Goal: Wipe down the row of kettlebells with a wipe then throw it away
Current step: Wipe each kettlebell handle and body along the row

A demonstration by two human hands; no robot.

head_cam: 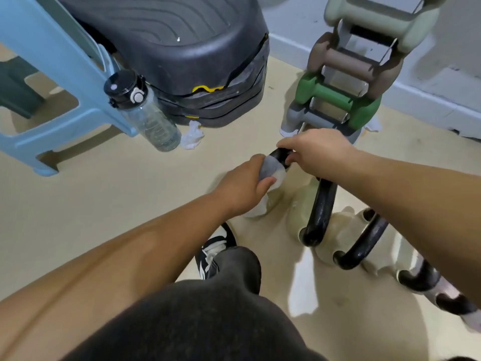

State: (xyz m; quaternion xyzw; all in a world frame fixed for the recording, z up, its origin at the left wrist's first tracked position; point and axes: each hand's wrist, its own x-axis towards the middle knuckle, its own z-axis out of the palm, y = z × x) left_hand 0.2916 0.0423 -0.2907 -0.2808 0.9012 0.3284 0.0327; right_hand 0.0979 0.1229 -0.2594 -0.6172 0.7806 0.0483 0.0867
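A row of cream kettlebells with black handles stands on the floor at the right. The farthest kettlebell point(302, 201) has a tall black handle loop point(321, 207). My left hand point(244, 183) grips a white wipe point(270, 170) wrapped round the left side of that handle. My right hand point(315, 149) grips the top of the same handle. A second kettlebell point(341, 230) and a third one point(382, 261) sit nearer to me, partly hidden by my right forearm.
A dumbbell rack point(346, 82) with green, brown and pale dumbbells stands just behind the kettlebells. A black stepper stack point(197, 56), a clear water bottle point(148, 113), a crumpled used wipe point(192, 134) and a blue plastic stool point(52, 82) are at the left. My knee and shoe point(216, 251) are below.
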